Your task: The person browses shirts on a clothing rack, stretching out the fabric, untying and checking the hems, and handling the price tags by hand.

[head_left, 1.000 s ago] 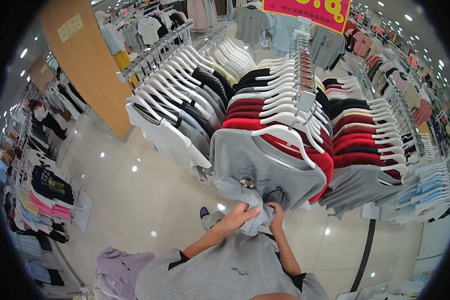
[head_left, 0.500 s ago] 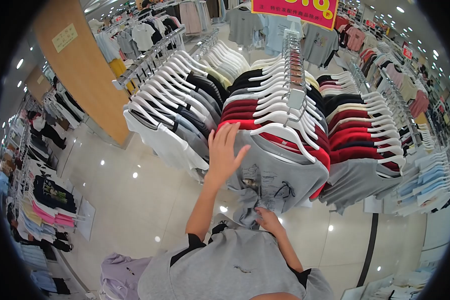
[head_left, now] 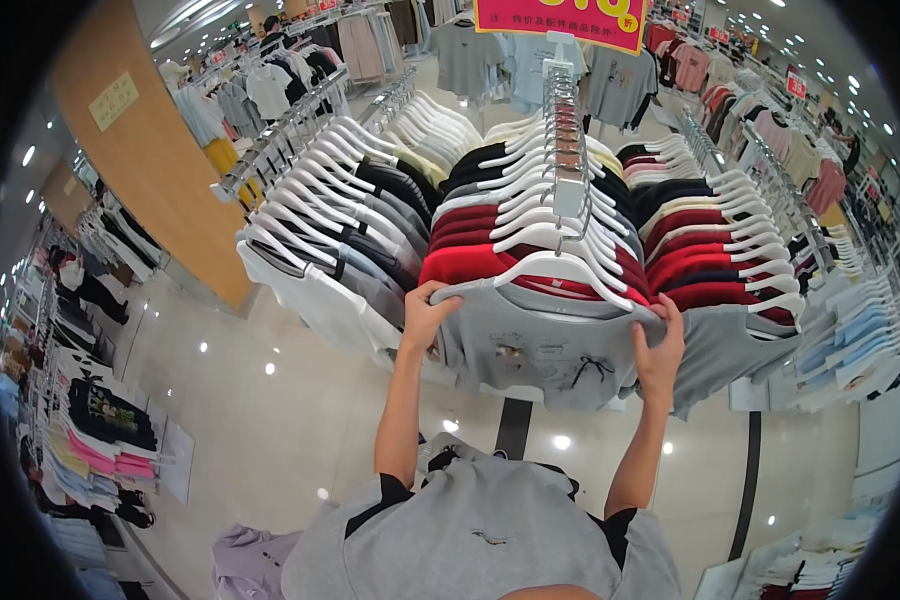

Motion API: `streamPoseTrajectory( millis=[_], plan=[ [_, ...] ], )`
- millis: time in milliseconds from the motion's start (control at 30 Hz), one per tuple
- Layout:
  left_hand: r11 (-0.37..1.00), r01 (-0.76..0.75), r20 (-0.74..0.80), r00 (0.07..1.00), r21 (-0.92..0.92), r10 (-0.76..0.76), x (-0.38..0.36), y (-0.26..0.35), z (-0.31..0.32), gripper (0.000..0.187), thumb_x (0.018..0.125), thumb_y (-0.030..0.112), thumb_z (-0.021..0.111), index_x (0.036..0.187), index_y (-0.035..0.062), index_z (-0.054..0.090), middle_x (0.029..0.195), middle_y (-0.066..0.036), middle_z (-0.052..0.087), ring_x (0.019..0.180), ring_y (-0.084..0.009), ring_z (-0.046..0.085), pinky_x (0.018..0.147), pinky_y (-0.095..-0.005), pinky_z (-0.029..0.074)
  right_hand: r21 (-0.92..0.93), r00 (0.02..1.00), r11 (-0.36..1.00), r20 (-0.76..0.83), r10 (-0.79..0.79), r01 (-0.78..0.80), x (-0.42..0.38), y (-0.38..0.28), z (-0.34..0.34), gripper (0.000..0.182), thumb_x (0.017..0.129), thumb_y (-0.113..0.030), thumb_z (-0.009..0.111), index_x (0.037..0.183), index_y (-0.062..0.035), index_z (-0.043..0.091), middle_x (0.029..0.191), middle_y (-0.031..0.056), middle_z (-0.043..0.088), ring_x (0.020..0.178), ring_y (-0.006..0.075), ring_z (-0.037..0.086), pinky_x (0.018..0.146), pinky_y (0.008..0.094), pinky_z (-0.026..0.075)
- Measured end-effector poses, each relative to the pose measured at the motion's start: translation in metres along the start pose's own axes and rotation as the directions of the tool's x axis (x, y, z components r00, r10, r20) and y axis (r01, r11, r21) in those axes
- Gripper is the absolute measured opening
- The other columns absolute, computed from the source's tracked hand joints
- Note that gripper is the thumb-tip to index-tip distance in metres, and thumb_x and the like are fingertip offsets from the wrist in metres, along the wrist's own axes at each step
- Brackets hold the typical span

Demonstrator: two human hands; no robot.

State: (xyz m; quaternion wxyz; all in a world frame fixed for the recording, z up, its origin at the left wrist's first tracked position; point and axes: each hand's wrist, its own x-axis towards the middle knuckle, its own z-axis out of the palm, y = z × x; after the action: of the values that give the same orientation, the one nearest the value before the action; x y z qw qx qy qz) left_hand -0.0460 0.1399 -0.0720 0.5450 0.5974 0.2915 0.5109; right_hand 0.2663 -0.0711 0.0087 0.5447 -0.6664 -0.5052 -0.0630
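Observation:
A grey T-shirt with a printed front and a dark bow hangs at the front of the middle rack on a white hanger. My left hand grips its shoulder on the left, thumb pressed against the fabric. On the opposite shoulder, my right hand pinches the cloth between thumb and fingers. The shirt's front is spread between both hands. Right behind it hangs a red shirt, followed by dark red and black ones on white hangers.
White and grey shirts hang to the left, red and grey ones to the right. A pink sale sign tops the middle rack. A wooden pillar stands at left. A lilac garment shows at the bottom.
My right hand has risen from the shirt's lower hem to its right shoulder. My left hand has closed on the left shoulder. The bunched shirt front now hangs spread out.

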Motion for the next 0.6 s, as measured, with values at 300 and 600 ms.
streamPoseTrajectory(
  millis=[300, 600],
  plan=[
    [0.971, 0.205, -0.152, 0.963, -0.126, -0.223, -0.076, -0.121, 0.032, 0.054, 0.071, 0.019, 0.082, 0.113, -0.0050, 0.059, 0.109, -0.010, 0.065, 0.099, -0.0199, 0.060, 0.090, -0.0317, 0.045, 0.426, 0.873, 0.770, 0.122, 0.472, -0.476, -0.097, 0.103, 0.051, 0.031, 0.071, -0.011, 0.076, 0.097, 0.0017, 0.064, 0.094, 0.0078, 0.067, 0.082, 0.0173, 0.061, 0.077, 0.0297, 0.048],
    [0.779, 0.599, -0.222, 0.797, 0.183, -0.561, -0.225, -0.301, -0.005, 0.048, 0.074, 0.019, 0.079, 0.110, -0.0078, 0.061, 0.104, -0.014, 0.067, 0.095, -0.0252, 0.063, 0.085, -0.0351, 0.048, 0.076, 0.671, 0.682, 0.289, 0.683, -0.727, -0.316, 0.230, 0.137, 0.030, 0.071, -0.019, 0.075, 0.089, 0.0033, 0.067, 0.084, 0.0185, 0.069, 0.078, 0.0295, 0.067, 0.071, 0.0372, 0.051]
  ],
)
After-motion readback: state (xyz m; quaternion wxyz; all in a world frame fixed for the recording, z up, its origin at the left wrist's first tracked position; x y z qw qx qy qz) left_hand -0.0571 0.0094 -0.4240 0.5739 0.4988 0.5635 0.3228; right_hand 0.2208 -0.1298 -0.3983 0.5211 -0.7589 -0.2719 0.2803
